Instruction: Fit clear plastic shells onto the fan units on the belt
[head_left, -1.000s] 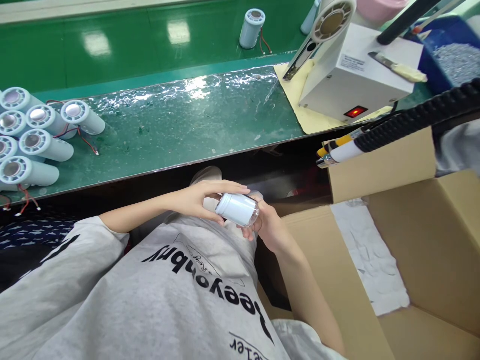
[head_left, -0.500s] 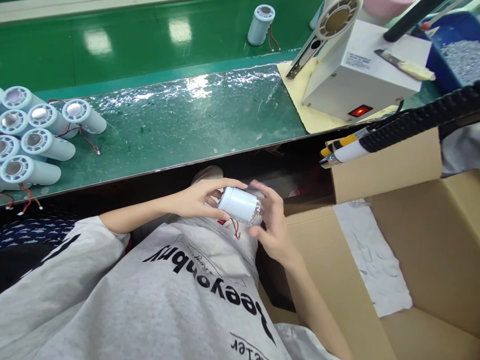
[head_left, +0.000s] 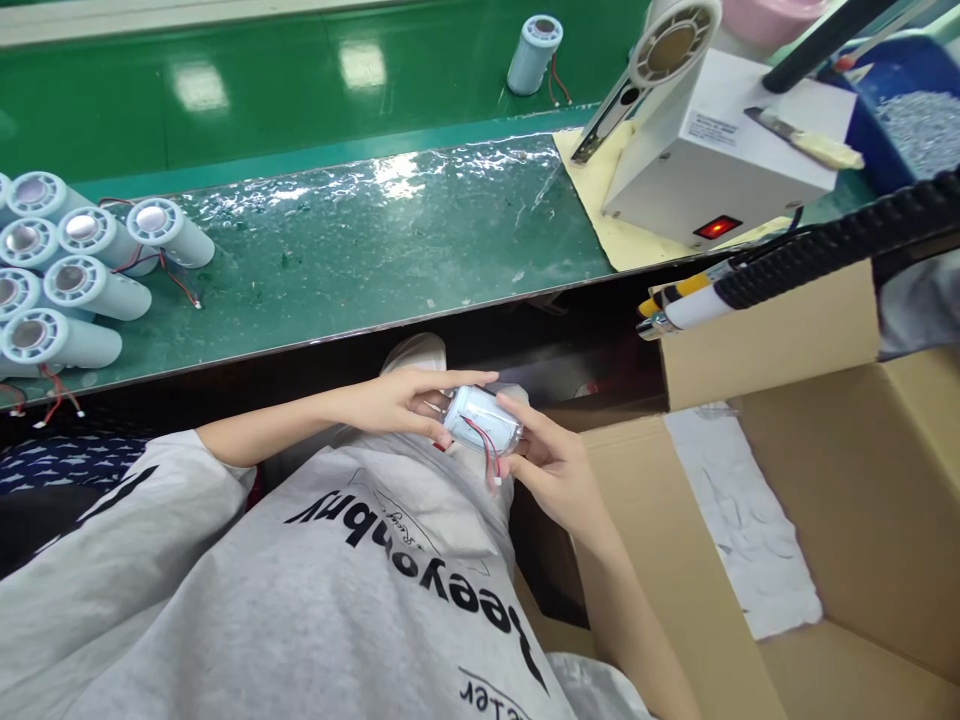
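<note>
A light-blue cylinder [head_left: 480, 420] with red and dark wires and a clear end lies on its side between my hands, above my lap. My left hand [head_left: 409, 402] grips its left end, thumb below and fingers above. At the right end, my right hand [head_left: 551, 455] has its thumb and fingers closed round the clear part. The wires hang down from the cylinder's near side and end in a small white plug close to my right thumb.
Several similar cylinders [head_left: 71, 340] lie at the left of the green bench [head_left: 375, 240]. Another stands on the green surface behind. A white machine [head_left: 720, 150] with a lit red switch, a black coiled hose [head_left: 840, 245] and an open cardboard box [head_left: 847, 500] are at the right.
The cylinder has turned so that its wires now show on its side. My right hand has closed onto the right end. The standing cylinder at the back has shifted slightly right.
</note>
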